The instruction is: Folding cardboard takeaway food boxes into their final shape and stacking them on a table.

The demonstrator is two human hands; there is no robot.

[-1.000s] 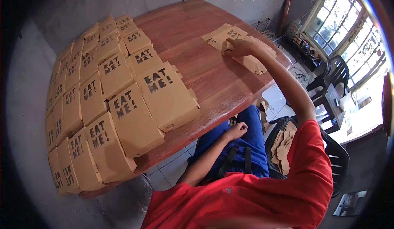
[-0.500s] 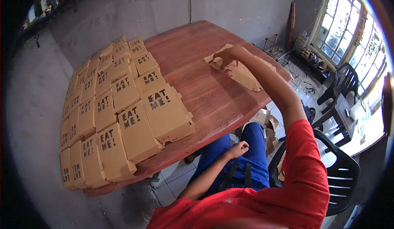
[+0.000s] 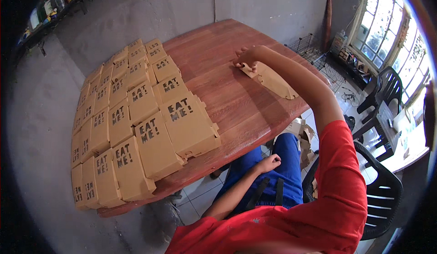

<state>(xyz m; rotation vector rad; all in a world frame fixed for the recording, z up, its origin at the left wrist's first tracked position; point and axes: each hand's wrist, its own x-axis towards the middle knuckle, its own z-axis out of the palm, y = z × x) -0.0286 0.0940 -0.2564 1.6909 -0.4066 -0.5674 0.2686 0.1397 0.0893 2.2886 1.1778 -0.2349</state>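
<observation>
On the right half of the table, a flat brown cardboard box blank (image 3: 276, 82) lies unassembled, with notched edges and a flap at its far left end. My right hand (image 3: 247, 58) bends over that end, its fingers on the outer side and the thumb on the inner, gripping the flap. Part of the cardboard is hidden behind my right forearm. My left hand (image 3: 269, 163) rests on my lap with its fingers curled in, and nothing shows in it.
Rows of folded brown boxes (image 3: 144, 95) with cut-out lettering cover the left of the reddish wooden table (image 3: 227, 95). More cardboard (image 3: 306, 138) lies below its near right edge. Black plastic chairs (image 3: 384, 195) stand at the right, and a wire rack (image 3: 306, 45) sits beyond the table.
The flap at the blank's far left end, lying spread out before, is now bent up under my right hand. My right fingers have spread wider. The left hand stays on my lap.
</observation>
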